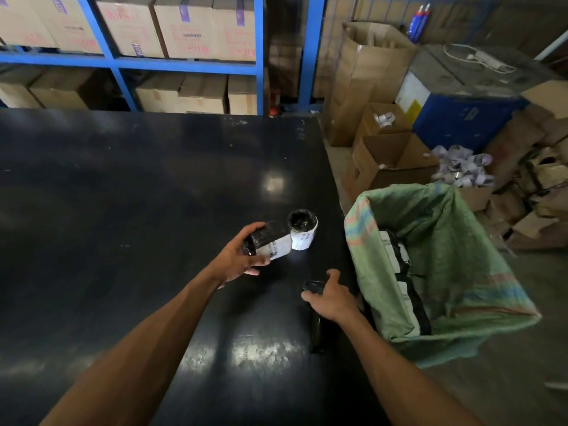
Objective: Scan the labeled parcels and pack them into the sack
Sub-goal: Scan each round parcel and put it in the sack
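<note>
fingers: left hand point(238, 259) grips a parcel point(270, 241), forearm raised | right hand point(330, 298) clasps scanner point(313, 287) by counter's point(123, 195) right edge | sack point(445, 256) beside

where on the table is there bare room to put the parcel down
The black table is bare across its whole left and far side, up to the blue shelving. It is crowded near the right edge: the upright parcel, the held parcel, the right hand on the scanner, beside the sack.
</note>
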